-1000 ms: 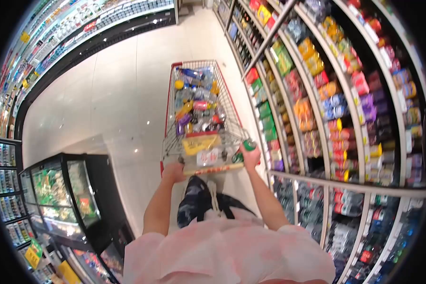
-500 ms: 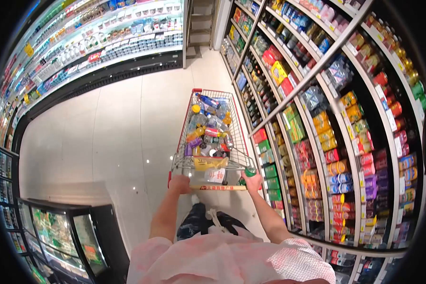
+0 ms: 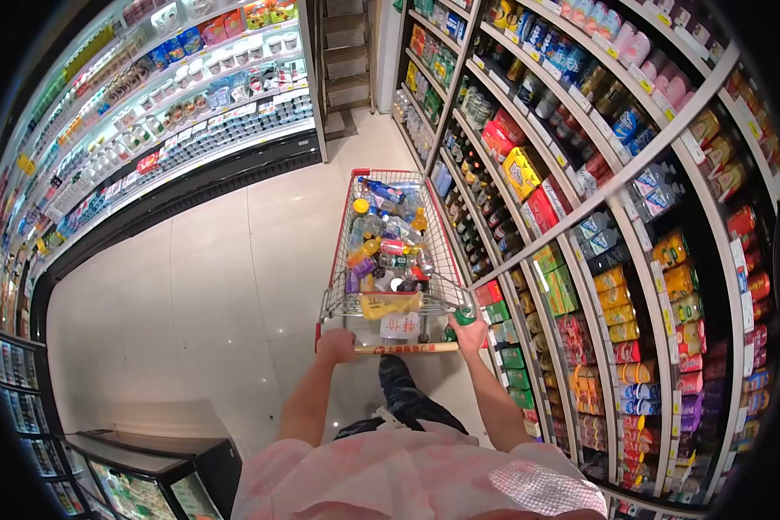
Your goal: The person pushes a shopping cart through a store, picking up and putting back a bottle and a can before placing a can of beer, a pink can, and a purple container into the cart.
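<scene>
A wire shopping cart with red trim stands in front of me, and its pale handle bar (image 3: 405, 348) carries red lettering. My left hand (image 3: 336, 346) is closed around the bar's left end. At the right end, my right hand (image 3: 471, 334) is wrapped round a green can (image 3: 465, 314) beside the bar. Several drink bottles lie piled in the basket, among them a blue bottle (image 3: 381, 190) at the far end and a yellow-capped one (image 3: 360, 206). A yellow bag (image 3: 392, 304) and a white paper sign (image 3: 399, 326) with red writing are at the near end.
Shelves of bottled and canned drinks (image 3: 615, 303) run close along the cart's right side. A lit chiller (image 3: 208, 113) stands ahead on the left, and a low glass-sided case (image 3: 139, 477) is at lower left. Beyond the cart a ladder-like frame (image 3: 347, 65) stands in a gap.
The cart and I have moved forward along the aisle; the shelves and floor case slide back in view. One leg has stepped forward. Both hands keep their places at the bar.
</scene>
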